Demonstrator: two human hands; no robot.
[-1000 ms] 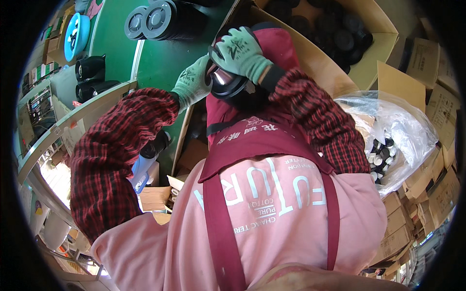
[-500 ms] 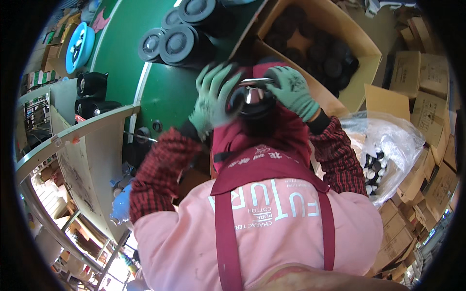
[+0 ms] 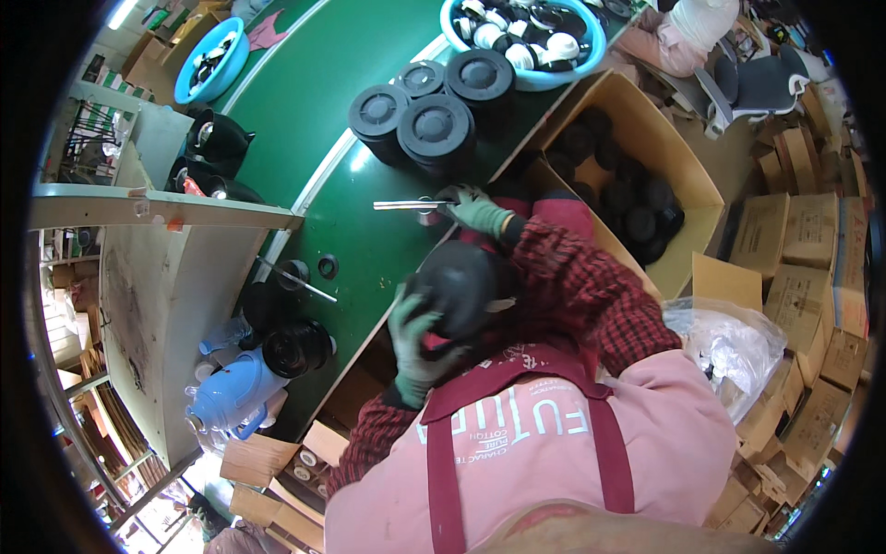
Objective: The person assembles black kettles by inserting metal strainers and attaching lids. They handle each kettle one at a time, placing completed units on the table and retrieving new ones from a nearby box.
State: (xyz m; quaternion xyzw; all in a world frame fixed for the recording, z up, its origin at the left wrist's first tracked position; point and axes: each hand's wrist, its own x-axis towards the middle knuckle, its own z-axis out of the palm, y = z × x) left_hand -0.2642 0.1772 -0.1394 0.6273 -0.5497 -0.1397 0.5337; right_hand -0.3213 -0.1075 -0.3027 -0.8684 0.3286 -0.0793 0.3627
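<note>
My left hand [image 3: 417, 346], in a green glove, curls its fingers round the left side of a rounded, glossy black vessel [image 3: 461, 284] above my lap. My right hand [image 3: 478, 211], gloved alike, is closed on a metal tool with two straight silver bars [image 3: 404, 205], held over the front edge of the green table [image 3: 346, 258]. A small round metal part shows under the bars near my fingers. Beyond the tool stand several black cylinders [image 3: 437, 131] with ridged round tops. A black ring [image 3: 328, 266] lies on the table to the left.
A carton [image 3: 688, 217] of black round parts stands at the right. Blue basins [image 3: 596, 54] of parts sit on the table at the back. At left are a metal rod [image 3: 309, 286], a blue jug [image 3: 235, 390] and a framed panel [image 3: 171, 342]. A person [image 3: 678, 37] sits at the back right.
The black vessel has been turned and brought nearer my body, my left hand now gripping its side. My right hand has carried the metal tool off it, leftward over the table. The view has shifted.
</note>
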